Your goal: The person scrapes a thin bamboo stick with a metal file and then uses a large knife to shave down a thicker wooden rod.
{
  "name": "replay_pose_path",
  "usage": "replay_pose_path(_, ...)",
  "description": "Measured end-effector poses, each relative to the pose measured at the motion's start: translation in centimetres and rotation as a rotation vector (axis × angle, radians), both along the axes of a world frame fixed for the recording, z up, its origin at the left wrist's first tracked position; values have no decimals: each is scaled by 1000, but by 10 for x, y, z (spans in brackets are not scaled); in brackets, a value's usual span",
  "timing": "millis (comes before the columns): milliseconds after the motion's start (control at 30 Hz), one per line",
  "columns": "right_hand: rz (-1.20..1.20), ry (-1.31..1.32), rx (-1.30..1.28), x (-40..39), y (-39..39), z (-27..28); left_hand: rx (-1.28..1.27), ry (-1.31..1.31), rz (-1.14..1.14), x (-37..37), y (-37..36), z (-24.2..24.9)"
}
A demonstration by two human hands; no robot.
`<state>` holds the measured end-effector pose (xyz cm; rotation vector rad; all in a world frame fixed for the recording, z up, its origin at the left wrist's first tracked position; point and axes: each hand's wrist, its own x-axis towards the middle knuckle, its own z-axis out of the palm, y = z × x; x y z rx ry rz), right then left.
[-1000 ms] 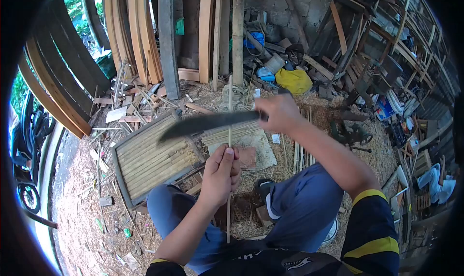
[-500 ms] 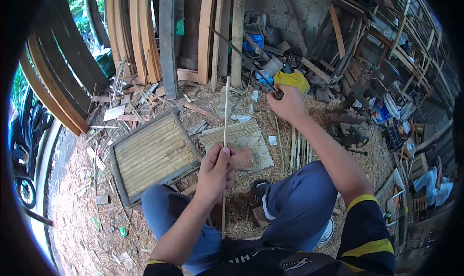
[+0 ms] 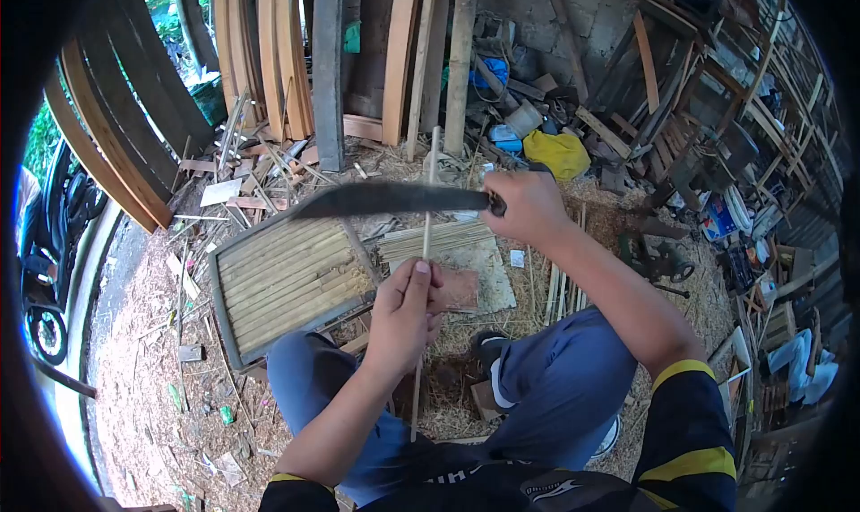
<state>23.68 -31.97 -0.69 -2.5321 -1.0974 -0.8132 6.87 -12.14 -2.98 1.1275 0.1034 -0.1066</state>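
My left hand (image 3: 408, 319) is closed round a thin pale stick (image 3: 434, 163) that stands nearly upright in front of me, its lower end down between my legs. The fingers of my right hand (image 3: 530, 209) are wrapped round the handle of a machete (image 3: 385, 201). Its broad dark blade lies nearly level, tip to the left, and overlaps the stick above my left hand; the blade is slightly blurred. Beyond my left hand, a bundle of thin sticks (image 3: 439, 240) rests on a pale board (image 3: 497, 283), near a flat reddish piece (image 3: 461, 290).
A framed bamboo-slat panel (image 3: 282, 283) lies left of my knee. Planks (image 3: 399, 55) lean at the back. A yellow cloth (image 3: 555, 156) sits among clutter, and a metal vise-like tool (image 3: 649, 254) stands to the right. Shavings and offcuts cover the ground.
The machete has swung from pointing up and away to lying nearly level across the stick, tip leftward. My right hand has turned and dropped slightly; my left hand still holds the stick.
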Motion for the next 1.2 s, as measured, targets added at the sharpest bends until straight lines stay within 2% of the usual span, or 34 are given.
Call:
replay_pose_path(100, 1, -33, 3, -3, -2, 3, -15, 17, -19, 2, -2, 1)
replay_pose_path(200, 76, 48, -1, -1, -7, 6, 25, -17, -28, -2, -7, -1)
replay_pose_path(333, -364, 143, 204, 33, -20, 5, 24, -5, -68, -7, -8, 1)
replay_pose_path(433, -390, 246, 331, 26, -27, -6, 77, -68, -34, -4, -7, -3)
replay_pose_path(633, -212, 244, 275, -7, -9, 8, 65, -54, 0, -3, -1, 4)
replay_pose_path(933, 113, 14, 11, -37, 12, 16, 6, -68, -4, 2, -5, 4)
replay_pose_path(1033, 101, -27, -19, -27, 9, 15, -8, -83, -5, 1, -8, 3)
replay_pose_path(1133, -63, 15, 29, -14, 3, 15, -41, -58, -36, 1, -7, 1)
replay_pose_path(1200, -37, 24, 28, -15, 1, 15, -44, -47, -50, 1, -10, 1)
